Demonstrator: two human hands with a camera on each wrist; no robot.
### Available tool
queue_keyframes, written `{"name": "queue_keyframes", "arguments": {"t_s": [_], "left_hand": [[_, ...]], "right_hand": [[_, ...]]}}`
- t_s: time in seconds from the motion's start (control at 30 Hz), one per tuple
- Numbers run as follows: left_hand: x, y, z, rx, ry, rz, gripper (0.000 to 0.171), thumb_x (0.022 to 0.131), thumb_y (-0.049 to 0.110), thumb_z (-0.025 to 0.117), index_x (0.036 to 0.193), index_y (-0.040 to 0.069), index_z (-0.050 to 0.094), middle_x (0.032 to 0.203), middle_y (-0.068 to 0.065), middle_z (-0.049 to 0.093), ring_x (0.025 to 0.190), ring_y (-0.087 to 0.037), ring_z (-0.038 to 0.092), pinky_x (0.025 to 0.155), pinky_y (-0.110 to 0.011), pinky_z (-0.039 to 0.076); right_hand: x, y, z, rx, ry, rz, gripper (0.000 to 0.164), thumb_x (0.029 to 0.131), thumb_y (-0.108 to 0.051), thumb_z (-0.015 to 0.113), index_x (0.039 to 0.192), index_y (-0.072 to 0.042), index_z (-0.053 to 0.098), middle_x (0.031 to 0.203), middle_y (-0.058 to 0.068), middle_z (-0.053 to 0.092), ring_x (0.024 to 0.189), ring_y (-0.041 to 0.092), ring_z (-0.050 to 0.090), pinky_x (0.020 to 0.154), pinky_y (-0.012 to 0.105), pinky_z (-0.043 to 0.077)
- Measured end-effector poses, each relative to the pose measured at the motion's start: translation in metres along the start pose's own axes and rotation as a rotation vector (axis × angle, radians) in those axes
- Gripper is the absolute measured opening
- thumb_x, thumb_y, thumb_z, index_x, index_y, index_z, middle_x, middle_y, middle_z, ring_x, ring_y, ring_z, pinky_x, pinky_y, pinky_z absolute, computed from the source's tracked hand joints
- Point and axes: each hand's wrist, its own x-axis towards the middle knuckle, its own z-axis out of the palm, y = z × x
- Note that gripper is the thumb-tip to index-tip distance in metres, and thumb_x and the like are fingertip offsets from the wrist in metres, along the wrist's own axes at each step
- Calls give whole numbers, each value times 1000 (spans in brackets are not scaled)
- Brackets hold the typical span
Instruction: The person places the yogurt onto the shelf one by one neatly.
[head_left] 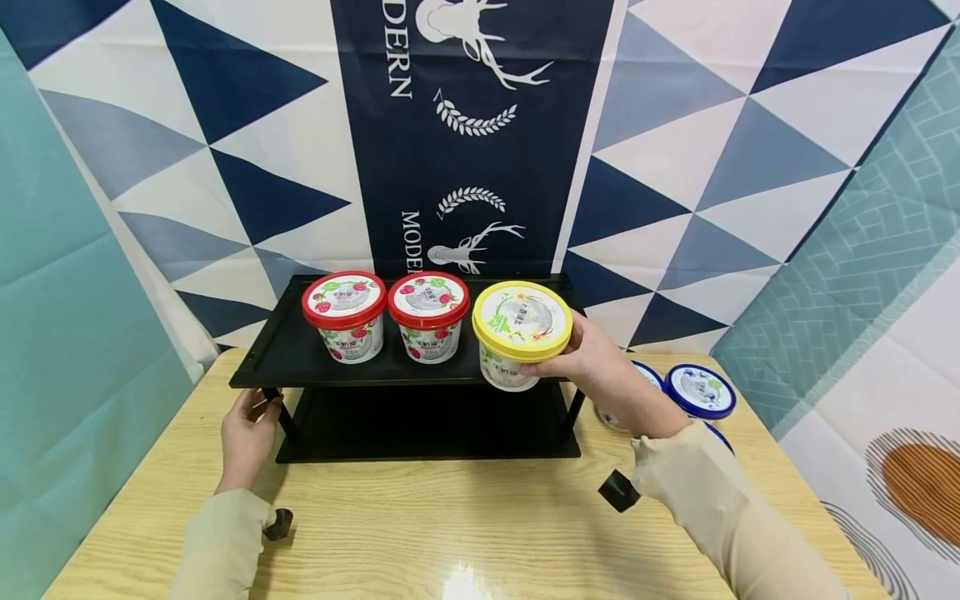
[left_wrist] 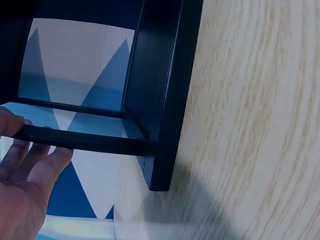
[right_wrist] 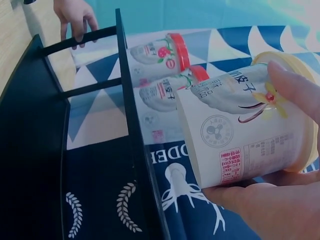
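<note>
My right hand [head_left: 603, 371] grips a yellow-lidded paper tub [head_left: 517, 329] by its side, over the right part of the black two-tier rack [head_left: 277, 354]. From the right wrist view, the tub [right_wrist: 235, 130] is raised off the upper board, thumb near the lid's rim. Two red-lidded tubs, one farther left [head_left: 347, 312] and one in the middle [head_left: 429, 312], stand upright on that board. At the rack's left front, my left hand [head_left: 249, 433] holds the thin post [left_wrist: 95, 141], thumb on one side and fingers on the other.
Several blue-lidded tubs [head_left: 701, 392] stand on the wooden table [head_left: 420, 525] right of the rack, partly hidden by my right arm. A patterned cloth [head_left: 465, 167] hangs behind the rack. Black wrist-worn pieces [head_left: 619, 492] stick out beneath the sleeves.
</note>
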Motion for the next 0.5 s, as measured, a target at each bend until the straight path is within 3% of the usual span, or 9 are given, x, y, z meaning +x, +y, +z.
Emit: {"name": "queue_keyframes", "arguments": {"t_s": [0.33, 0.5], "left_hand": [[0, 0, -1, 0, -8, -5, 31, 95, 10, 50, 125, 8, 56, 118, -13, 59, 84, 19, 42, 73, 4, 38], [0, 0, -1, 3, -8, 2, 30, 95, 9, 50, 124, 8, 56, 118, -14, 59, 85, 18, 43, 73, 5, 38]], "right_hand": [[8, 0, -6, 18, -42, -35, 75, 76, 3, 70, 140, -14, 34, 131, -1, 51, 121, 14, 50, 109, 45, 36], [12, 1, -8, 48, -54, -42, 74, 77, 6, 68, 139, -14, 34, 129, -3, 52, 119, 13, 51, 106, 34, 40]]}}
